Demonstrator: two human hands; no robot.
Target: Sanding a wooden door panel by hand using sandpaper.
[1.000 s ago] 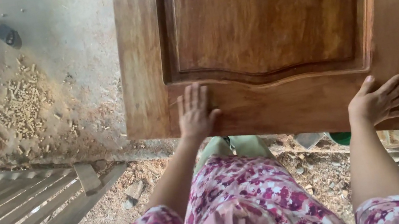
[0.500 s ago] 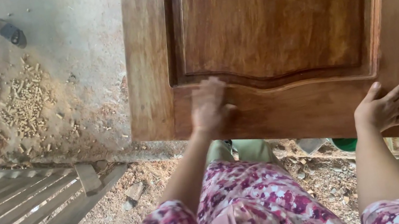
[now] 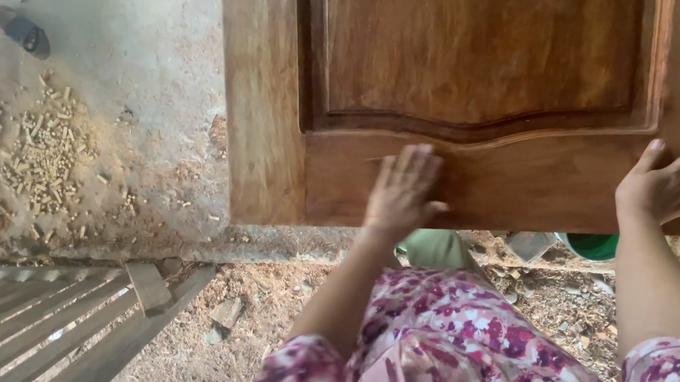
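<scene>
1. The left hand (image 3: 402,190) lies flat on the bottom rail of a varnished wooden cabinet door (image 3: 501,53), fingers together and stretched out, palm pressed to the wood just below the curved moulding of the raised panel. It grips nothing; whether a cloth or an abrasive pad sits under the palm I cannot tell, since the hand is a little blurred.

2. The right hand (image 3: 675,183) rests open on the lower right corner of the same door, fingers spread across the stile and the thumb up along the face, steadying it.

3. The door slopes in front of the person, its lower edge close to their floral-patterned lap (image 3: 439,340), its upper part out of view.

4. To work this rail well, I judge the left palm should stay flat and travel along the grain, with even pressure, while the right hand keeps the corner from rocking. Care is needed at the moulding's edge, where a flat hand easily skips.

5. Further out, a grey concrete floor (image 3: 147,85) carries a scatter of short wooden dowel pegs (image 3: 30,151). Slatted timber (image 3: 24,336) lies at the lower left, sawdust and rubble (image 3: 551,294) sit under the door, and a green object (image 3: 593,245) shows beneath its lower edge.
</scene>
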